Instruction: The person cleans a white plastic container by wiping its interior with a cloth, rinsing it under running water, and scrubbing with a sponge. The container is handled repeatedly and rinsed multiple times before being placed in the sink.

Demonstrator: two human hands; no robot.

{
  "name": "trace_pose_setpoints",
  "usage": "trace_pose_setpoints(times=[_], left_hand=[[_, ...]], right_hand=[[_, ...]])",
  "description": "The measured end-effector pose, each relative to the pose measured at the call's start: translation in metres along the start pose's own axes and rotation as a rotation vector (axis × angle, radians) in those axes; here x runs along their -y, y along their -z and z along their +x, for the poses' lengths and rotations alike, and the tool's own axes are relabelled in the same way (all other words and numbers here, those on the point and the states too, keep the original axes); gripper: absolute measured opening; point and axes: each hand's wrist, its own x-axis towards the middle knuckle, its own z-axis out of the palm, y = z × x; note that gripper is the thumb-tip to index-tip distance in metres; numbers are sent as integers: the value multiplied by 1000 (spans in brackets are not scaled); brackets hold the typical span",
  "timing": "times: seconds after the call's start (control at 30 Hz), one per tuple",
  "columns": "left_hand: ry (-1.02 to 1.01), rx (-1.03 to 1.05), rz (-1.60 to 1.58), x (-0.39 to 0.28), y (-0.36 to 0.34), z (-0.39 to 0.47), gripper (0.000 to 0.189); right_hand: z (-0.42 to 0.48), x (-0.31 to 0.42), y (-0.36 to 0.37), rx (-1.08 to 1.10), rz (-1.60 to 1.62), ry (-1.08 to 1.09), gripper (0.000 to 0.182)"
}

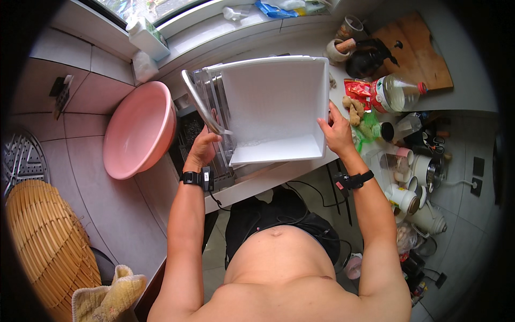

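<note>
A white plastic drawer (277,96), like one from a refrigerator, is tilted with its open side facing me over the sink area. Its left end has a clear panel. My left hand (204,149) grips that end low down, its fingers partly hidden behind the panel. On the opposite side my right hand (337,131) holds the right wall, thumb on the rim. A curved metal faucet spout (199,102) reaches over the left end, and a short stream of water leaves its tip. Some water lies along the drawer's inner lower corner.
To the left a pink plastic basin (139,131) leans against tile, with a woven bamboo mat (50,241) and a yellow cloth (108,296) nearer me. Right of the drawer are ginger (354,110), an oil bottle (396,93), a black spray bottle (366,60) and a wooden cutting board (418,52).
</note>
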Motion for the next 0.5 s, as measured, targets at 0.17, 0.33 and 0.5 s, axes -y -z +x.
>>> trace_pose_setpoints(times=[0.17,0.33,0.5], left_hand=[[-22,52,20,1,13,17,123],[0,55,25,5,21,28,120],[44,12,93,2,17,22,119]], right_hand=[[-2,5,-2,6,75,-70,62],[-1,-7,-9,-28,159,-71,57],[1,-22,-14,38,162,-132,40]])
